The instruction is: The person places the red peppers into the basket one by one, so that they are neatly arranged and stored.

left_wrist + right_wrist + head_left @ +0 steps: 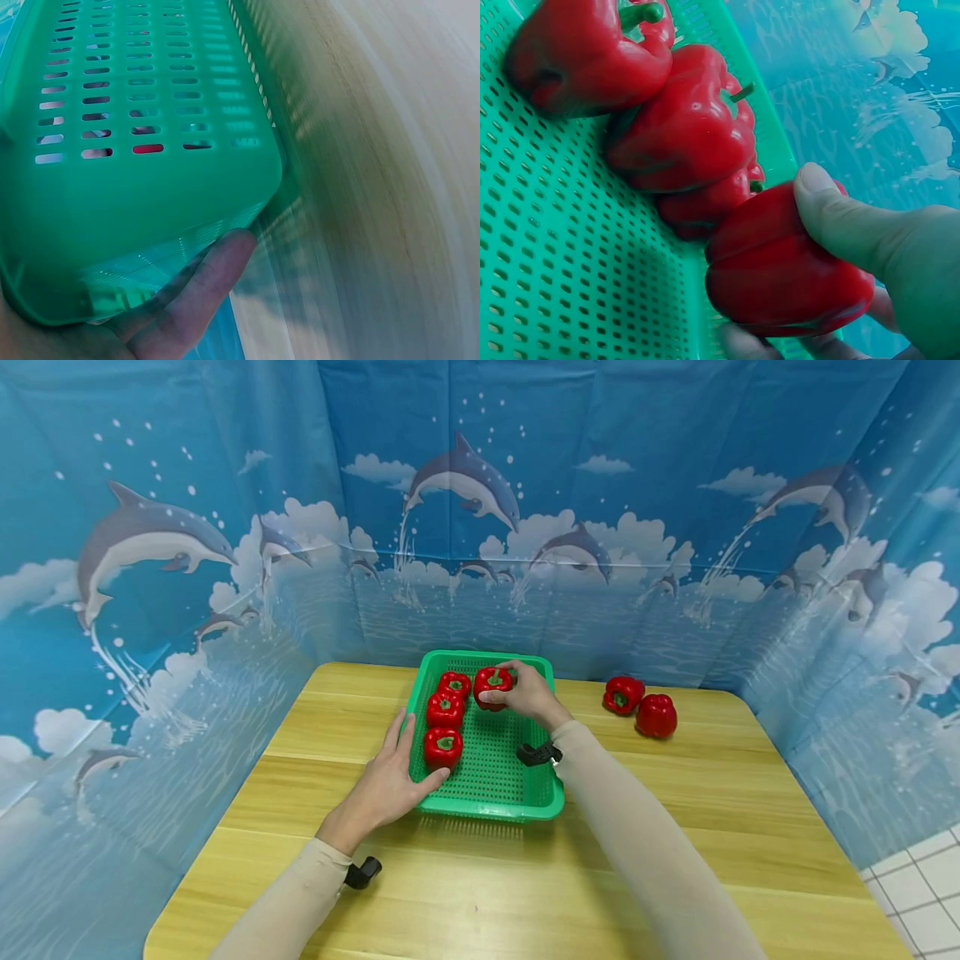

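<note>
My right hand (528,693) grips a red bell pepper (491,687) between thumb and fingers, over the far part of the green plastic basket (557,797). In the right wrist view this pepper (780,262) overlaps the row in the basket, its side towards the camera. My left hand (390,785) holds the basket's near left side, thumb over the rim and fingers along the outer wall. Those fingers (202,292) show beside the slotted wall (150,187) in the left wrist view. Three bell peppers line the basket's left side, the nearest (443,748) close to my left thumb.
Two more red bell peppers, one on its side (623,694) and another (656,716) beside it, lie on the wooden table (720,827) right of the basket. A blue dolphin curtain (480,602) hangs behind and along both sides of the table.
</note>
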{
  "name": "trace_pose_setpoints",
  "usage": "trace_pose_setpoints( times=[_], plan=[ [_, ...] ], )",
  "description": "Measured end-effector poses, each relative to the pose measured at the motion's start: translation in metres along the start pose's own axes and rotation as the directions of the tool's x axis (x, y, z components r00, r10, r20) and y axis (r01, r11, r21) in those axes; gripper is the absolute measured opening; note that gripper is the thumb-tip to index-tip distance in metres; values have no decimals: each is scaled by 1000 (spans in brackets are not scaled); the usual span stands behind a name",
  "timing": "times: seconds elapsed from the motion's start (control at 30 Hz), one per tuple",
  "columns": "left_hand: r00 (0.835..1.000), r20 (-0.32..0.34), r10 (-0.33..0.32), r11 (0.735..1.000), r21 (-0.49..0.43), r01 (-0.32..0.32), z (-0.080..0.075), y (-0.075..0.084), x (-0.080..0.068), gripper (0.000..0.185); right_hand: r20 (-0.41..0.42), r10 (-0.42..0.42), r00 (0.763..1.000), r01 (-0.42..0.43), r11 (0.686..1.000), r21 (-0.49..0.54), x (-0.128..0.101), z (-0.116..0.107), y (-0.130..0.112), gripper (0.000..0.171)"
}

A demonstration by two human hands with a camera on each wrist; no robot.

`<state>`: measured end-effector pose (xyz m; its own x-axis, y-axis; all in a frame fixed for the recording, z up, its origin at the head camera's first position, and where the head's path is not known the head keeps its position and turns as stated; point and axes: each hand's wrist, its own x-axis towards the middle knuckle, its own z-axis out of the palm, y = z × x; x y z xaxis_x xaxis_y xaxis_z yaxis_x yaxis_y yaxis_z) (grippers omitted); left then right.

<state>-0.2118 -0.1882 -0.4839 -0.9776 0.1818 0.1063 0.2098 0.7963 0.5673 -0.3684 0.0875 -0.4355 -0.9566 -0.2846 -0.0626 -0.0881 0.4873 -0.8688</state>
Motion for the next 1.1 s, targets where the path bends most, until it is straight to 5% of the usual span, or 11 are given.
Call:
trace_pose_setpoints(
  times=[0.5, 0.7, 1.1],
  plan=[
    [1000, 4, -17, 1000, -6, 17, -1, 4, 0, 119, -37, 128, 991, -129, 991, -32, 37, 7, 17, 86],
    [1000, 9, -17, 1000, -2, 17, 0, 3, -1, 120, -38, 137, 990, -140, 986, -87, 26, 9, 9, 85],
    [1000, 8, -23, 1000, -2, 23, 1, 2, 0, 121, 5, 176, 984, -176, 984, -36, 23, 10, 8, 75]
  ],
)
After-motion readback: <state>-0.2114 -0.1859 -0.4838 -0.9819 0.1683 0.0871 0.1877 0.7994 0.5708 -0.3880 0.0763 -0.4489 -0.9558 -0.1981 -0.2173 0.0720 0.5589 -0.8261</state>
